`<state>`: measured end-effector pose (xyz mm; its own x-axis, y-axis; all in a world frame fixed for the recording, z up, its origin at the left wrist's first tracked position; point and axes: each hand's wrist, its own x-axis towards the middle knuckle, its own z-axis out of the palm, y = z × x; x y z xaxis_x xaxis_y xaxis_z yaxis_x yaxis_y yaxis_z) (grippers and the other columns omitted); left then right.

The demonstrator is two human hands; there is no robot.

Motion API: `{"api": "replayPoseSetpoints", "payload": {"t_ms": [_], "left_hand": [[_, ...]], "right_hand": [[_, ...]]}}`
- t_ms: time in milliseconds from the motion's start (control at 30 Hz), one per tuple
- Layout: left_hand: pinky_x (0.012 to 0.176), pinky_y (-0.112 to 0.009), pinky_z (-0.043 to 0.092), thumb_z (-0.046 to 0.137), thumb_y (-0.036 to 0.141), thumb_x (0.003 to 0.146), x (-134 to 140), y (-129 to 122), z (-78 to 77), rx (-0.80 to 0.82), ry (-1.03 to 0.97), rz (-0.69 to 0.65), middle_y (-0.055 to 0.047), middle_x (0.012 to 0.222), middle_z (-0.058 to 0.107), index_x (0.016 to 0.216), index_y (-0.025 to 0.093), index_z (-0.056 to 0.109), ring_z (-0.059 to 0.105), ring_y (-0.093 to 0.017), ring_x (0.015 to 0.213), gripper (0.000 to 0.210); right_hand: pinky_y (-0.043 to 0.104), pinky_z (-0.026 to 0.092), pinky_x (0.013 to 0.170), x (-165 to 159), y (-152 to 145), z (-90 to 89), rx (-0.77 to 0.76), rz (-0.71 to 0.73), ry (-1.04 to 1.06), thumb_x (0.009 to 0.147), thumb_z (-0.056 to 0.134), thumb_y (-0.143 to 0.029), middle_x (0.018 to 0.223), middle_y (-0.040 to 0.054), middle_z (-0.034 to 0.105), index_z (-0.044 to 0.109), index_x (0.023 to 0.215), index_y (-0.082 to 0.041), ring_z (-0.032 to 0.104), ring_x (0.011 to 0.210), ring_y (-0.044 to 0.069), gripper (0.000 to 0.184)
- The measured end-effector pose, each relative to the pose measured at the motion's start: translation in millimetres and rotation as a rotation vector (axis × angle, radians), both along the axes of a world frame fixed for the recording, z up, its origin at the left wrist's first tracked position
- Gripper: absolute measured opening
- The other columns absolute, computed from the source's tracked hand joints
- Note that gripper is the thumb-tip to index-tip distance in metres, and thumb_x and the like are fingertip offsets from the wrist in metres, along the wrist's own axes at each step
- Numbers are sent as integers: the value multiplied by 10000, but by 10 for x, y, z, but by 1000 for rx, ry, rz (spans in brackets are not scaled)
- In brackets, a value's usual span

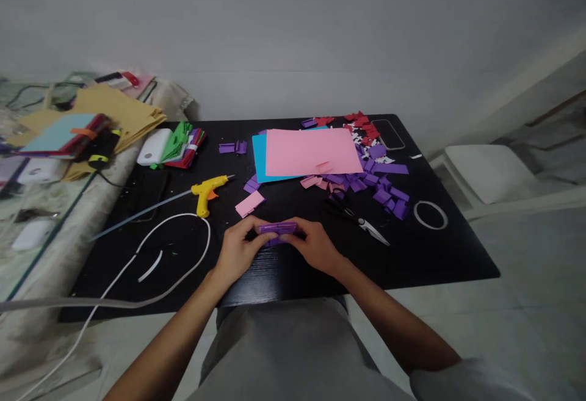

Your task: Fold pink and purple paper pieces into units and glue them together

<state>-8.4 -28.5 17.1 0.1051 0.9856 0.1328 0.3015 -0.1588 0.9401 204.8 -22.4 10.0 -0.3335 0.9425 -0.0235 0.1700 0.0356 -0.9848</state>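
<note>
Near the front of the black table [315,273], a small folded piece of purple paper [278,228] is pinched between both hands. My left hand [242,245] grips its left end, thumb in front and fingers behind. The right end is held the same way by my right hand [315,244]. Just beyond my left hand lies a folded pink paper piece [249,203]. Scissors [361,221] with black handles rest to the right of my right hand, blades partly apart. A yellow glue gun [208,192] with a long glue stick in its back lies to the left.
Pink sheet [311,149] overlaps a blue sheet [262,160] at the back. Purple scraps [389,196] and red scraps [364,125] lie around them. A tape ring [430,215] sits at right. The white cable [183,276] loops at left. Green paper bundles [176,144] stand back left.
</note>
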Motion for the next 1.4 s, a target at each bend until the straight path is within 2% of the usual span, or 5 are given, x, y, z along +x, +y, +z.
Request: {"api": "replayPoseSetpoints", "payload": {"t_ms": [333, 667, 767, 1000, 1400], "left_hand": [[532, -253, 443, 760, 436, 873, 265, 545, -110, -104, 48, 11, 80, 635, 553, 1069, 202, 577, 575, -135, 528, 356], [779, -407, 509, 763, 225, 877, 592, 734, -31, 61, 448, 94, -138, 1113, 644, 1061, 171, 589, 661, -291, 904, 259], [739, -379, 485, 707, 289, 940, 561, 682, 59, 108, 493, 91, -141, 1163, 631, 1079, 175, 603, 641, -264, 863, 208], [608, -279, 388, 577, 376, 1031, 333, 389, 192, 177, 432, -2, 30, 675, 543, 833, 221, 578, 522, -150, 598, 251], [579, -251, 356, 593, 438, 1009, -251, -432, -99, 2, 285, 141, 37, 611, 467, 658, 203, 503, 457, -121, 568, 432]], "right_hand": [[413, 656, 899, 202, 480, 35, -73, -126, -83, 792, 827, -189, 1096, 106, 837, 760, 1102, -148, 807, 971, 252, 320], [500, 598, 977, 487, 603, 70, 214, -350, -502, 847, 769, -205, 1056, 129, 814, 769, 1087, -175, 773, 993, 300, 241], [484, 608, 941, 691, 815, 146, 283, -365, -575, 939, 671, -251, 981, 121, 821, 773, 1008, -177, 779, 916, 291, 144], [524, 386, 1258, 984, 1436, 271, 428, -136, -740, 864, 709, -137, 1548, 168, 606, 692, 1366, -166, 506, 1495, 338, 503], [376, 561, 945, 713, 1145, 287, 441, 75, -906, 1010, 599, -236, 1126, 112, 802, 763, 1147, -190, 745, 1040, 276, 218]]}}
